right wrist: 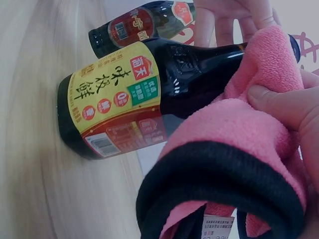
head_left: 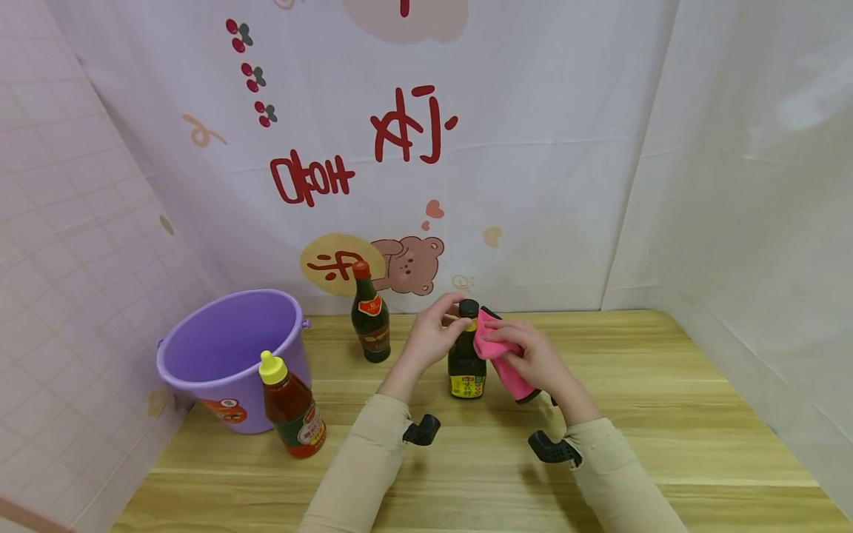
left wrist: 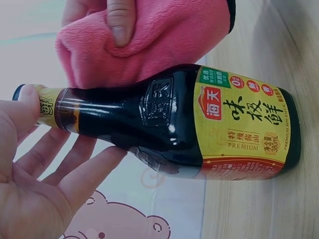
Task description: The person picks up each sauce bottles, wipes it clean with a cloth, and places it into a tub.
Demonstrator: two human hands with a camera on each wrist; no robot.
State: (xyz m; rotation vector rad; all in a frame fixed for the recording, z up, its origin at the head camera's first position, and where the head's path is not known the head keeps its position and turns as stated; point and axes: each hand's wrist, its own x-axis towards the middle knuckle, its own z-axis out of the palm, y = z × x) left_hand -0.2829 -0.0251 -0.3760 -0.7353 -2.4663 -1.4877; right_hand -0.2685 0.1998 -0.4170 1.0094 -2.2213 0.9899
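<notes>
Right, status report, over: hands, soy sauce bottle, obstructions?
Left hand holds soy sauce bottle near its top; right hand grips pink cloth against it. Bottle upright on table. Nothing visibly blocking.

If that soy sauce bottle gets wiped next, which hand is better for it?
Probably the right hand: it already holds the pink cloth, right beside the soy sauce bottle. The left hand has no cloth and holds the bottle near its cap, so it seems better for steadying.

The bottle (left wrist: 182,127) reads "海天 味极鲜"; "PREMIUM"; "380mL" (yellow label (left wrist: 244,124)).
</notes>
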